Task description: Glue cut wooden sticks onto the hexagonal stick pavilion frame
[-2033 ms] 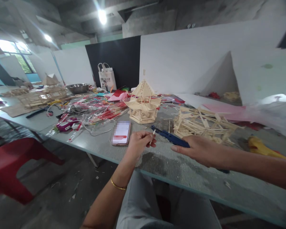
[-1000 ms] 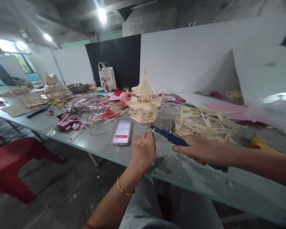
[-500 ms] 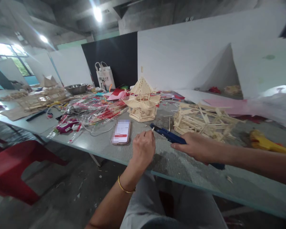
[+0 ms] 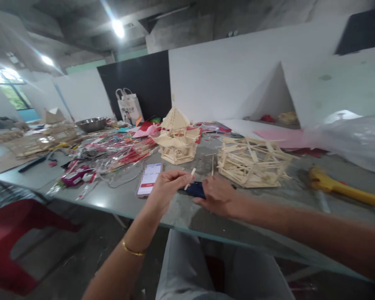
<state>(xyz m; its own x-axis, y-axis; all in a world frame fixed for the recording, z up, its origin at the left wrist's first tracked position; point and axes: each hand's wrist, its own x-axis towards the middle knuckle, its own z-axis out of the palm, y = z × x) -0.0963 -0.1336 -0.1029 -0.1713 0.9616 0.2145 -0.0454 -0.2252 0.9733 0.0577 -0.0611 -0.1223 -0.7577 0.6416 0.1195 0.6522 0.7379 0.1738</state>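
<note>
Between thumb and fingers, my left hand [image 4: 171, 185] pinches a short pale wooden stick [image 4: 193, 175]. My right hand [image 4: 218, 193] lies over a dark blue tool [image 4: 195, 190] low on the table, its fingers bent around the handle; the tool's tip reaches below the stick. Beyond my hands stands a small wooden pavilion model [image 4: 178, 143] with a pointed roof. To its right sits an open frame of wooden sticks [image 4: 253, 162]. A phone [image 4: 149, 179] with a lit screen lies left of my left hand.
A yellow glue gun [image 4: 340, 187] lies at the right. Plastic-wrapped red sticks and a purple packet [image 4: 73, 178] cover the left side. Farther back are a metal bowl [image 4: 92, 124] and a tote bag [image 4: 129, 109]. A red stool [image 4: 15, 237] stands below the table edge.
The blue tool is lower and flatter against the table, and my right hand has come closer to my left. My left hand has turned, showing the stick more fully. The view has shifted right.
</note>
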